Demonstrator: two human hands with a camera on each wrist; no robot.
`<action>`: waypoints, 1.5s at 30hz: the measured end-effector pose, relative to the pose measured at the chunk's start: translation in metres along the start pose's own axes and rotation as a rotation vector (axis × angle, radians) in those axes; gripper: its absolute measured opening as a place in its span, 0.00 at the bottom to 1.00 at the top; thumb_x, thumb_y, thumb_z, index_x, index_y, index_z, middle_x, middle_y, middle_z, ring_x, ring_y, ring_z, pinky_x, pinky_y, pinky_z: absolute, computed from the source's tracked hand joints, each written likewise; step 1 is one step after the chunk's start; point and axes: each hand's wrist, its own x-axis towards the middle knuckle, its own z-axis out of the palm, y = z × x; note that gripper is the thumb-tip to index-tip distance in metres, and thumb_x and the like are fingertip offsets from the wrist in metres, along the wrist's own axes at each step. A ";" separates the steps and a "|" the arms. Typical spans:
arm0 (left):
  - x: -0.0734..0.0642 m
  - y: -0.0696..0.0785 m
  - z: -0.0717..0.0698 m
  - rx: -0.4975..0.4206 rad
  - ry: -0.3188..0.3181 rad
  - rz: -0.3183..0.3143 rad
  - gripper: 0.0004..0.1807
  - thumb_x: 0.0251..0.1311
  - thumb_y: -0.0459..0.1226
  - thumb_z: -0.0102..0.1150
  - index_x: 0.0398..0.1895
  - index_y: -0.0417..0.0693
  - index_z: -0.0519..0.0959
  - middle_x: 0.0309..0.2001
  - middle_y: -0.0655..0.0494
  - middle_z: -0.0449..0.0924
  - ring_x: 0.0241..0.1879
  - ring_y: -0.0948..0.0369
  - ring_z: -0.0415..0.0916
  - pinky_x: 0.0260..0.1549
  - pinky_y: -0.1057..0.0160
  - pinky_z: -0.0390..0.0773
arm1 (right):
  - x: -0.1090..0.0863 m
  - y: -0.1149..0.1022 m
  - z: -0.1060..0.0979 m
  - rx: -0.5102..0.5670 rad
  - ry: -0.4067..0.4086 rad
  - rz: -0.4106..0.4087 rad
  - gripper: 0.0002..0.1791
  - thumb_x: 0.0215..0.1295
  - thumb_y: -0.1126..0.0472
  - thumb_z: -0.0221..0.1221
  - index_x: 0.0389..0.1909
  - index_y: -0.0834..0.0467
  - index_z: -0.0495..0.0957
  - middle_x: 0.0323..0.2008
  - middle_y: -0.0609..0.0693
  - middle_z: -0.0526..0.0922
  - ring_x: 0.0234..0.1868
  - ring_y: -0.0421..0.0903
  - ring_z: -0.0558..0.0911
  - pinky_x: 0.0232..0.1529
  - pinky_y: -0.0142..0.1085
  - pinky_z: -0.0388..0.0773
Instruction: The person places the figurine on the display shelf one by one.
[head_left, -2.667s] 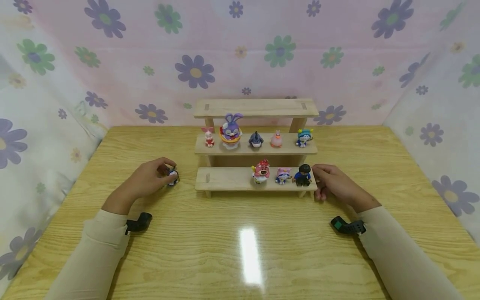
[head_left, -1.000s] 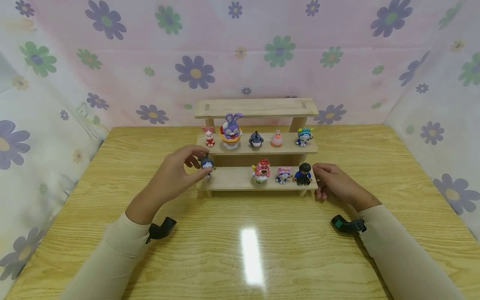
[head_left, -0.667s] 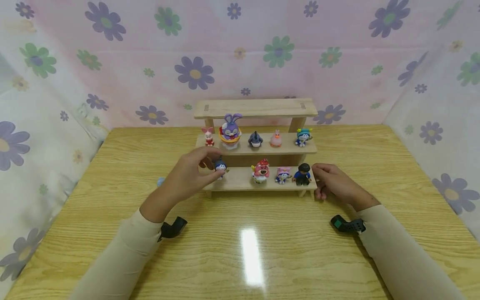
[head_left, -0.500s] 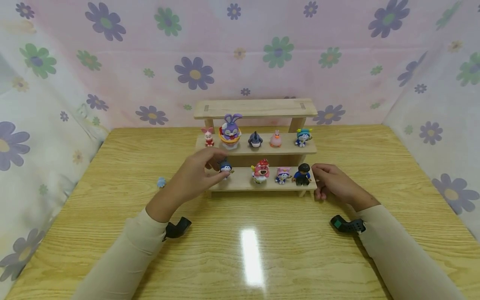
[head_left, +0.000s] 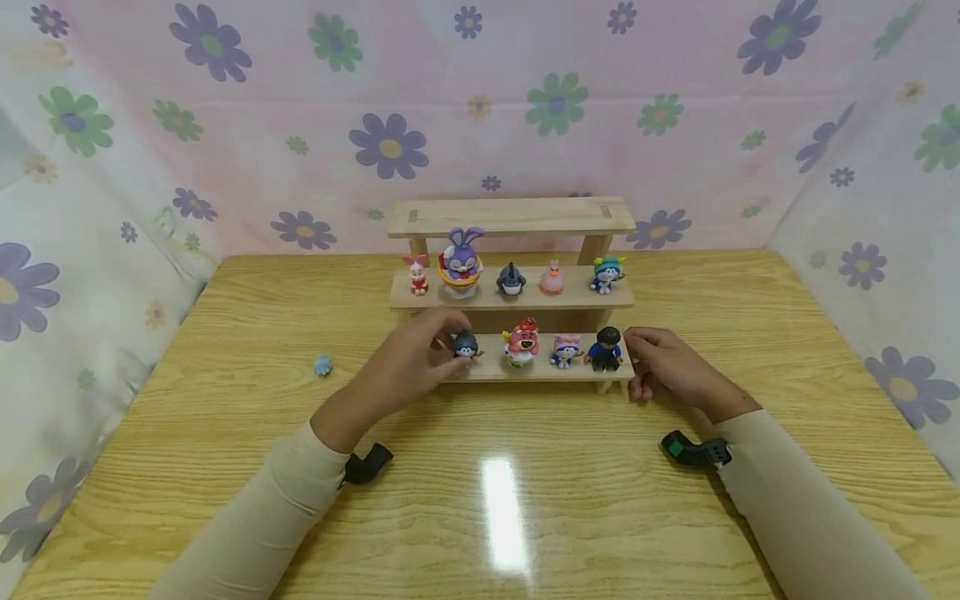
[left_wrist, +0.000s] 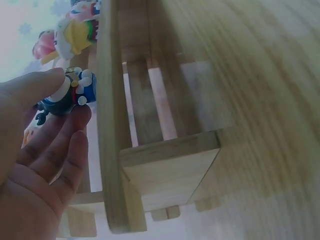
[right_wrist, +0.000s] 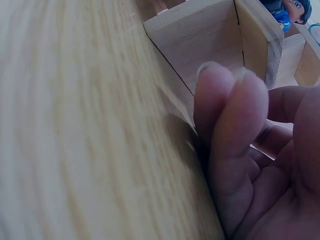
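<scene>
My left hand [head_left: 408, 358] pinches a small figurine in a dark blue hat [head_left: 466, 343] between thumb and fingers, at the bottom tier of the wooden stepped shelf [head_left: 517, 218]. In the left wrist view the figurine [left_wrist: 80, 90] has its blue base right at the shelf board. Just right of it stands a pink bear figurine [head_left: 521, 342], then a pink-hatted figurine [head_left: 566, 352] and a black-haired toy person [head_left: 605, 350]. My right hand [head_left: 671, 367] rests on the table, loosely curled, its fingertips right at the bottom tier's right end.
On the middle tier stand a piglet figurine [head_left: 417, 276], a purple rabbit figurine [head_left: 461, 265], a grey donkey figurine [head_left: 512, 281], a pink bird-like figurine [head_left: 552, 279] and a green-hatted figurine [head_left: 607, 275]. A small light blue figurine [head_left: 322, 365] lies on the table left of the shelf.
My left hand has carried the dark-hatted figurine from the table at left onto the bottom tier and rightward toward the bear. The light blue figurine has come into view. The right hand stays put.
</scene>
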 end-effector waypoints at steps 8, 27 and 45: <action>-0.001 -0.003 0.008 0.011 0.004 0.010 0.22 0.60 0.35 0.70 0.55 0.45 0.73 0.48 0.53 0.79 0.43 0.62 0.80 0.42 0.67 0.83 | 0.001 0.001 0.000 -0.014 0.010 0.003 0.24 0.83 0.48 0.36 0.51 0.64 0.72 0.28 0.54 0.80 0.19 0.44 0.80 0.21 0.39 0.80; 0.000 -0.006 0.011 -0.016 0.020 -0.025 0.23 0.60 0.35 0.70 0.56 0.45 0.72 0.48 0.53 0.79 0.43 0.61 0.79 0.41 0.65 0.82 | 0.000 -0.003 0.003 -0.026 0.025 0.000 0.24 0.83 0.49 0.37 0.49 0.65 0.72 0.28 0.56 0.79 0.19 0.45 0.79 0.21 0.39 0.80; -0.010 -0.003 -0.006 0.076 0.073 0.024 0.29 0.60 0.39 0.71 0.65 0.48 0.73 0.57 0.54 0.78 0.56 0.58 0.79 0.53 0.59 0.81 | 0.000 0.001 0.003 -0.037 0.026 -0.001 0.24 0.83 0.48 0.38 0.49 0.64 0.73 0.23 0.56 0.78 0.18 0.46 0.79 0.20 0.40 0.80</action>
